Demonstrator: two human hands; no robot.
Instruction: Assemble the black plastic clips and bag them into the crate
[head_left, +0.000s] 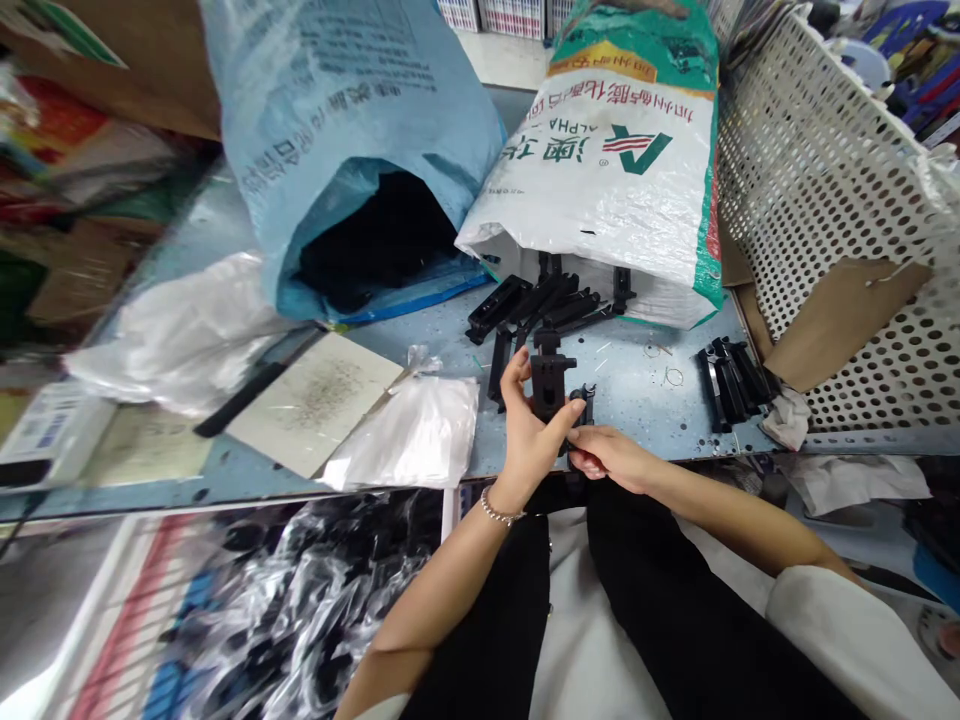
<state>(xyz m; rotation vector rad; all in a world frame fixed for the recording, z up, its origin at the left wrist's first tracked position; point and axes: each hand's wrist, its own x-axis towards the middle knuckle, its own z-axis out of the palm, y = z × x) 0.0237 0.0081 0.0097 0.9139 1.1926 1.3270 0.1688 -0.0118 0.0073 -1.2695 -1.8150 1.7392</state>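
Note:
My left hand (529, 430) grips a black plastic part (549, 385) with slots and a crosspiece at its top, thumb and fingers on either side of it. Close beside, my right hand (611, 458) has its fingers pinched together near the part's lower end; what they hold is hidden. Another small black piece (583, 402) shows just beyond the right fingertips, and I cannot tell whether it is touched. A loose pile of similar black parts (536, 305) lies past my hands, at the mouth of a white and green woven sack (600, 190).
A blue sack (360, 110) with dark contents gapes at the back left. Clear plastic bags (412, 430) and a speckled square board (315, 400) lie on the left. More black parts (731, 382) sit at the right, beside a perforated white basket (840, 220). Below the table edge are plastic-wrapped black items (315, 600).

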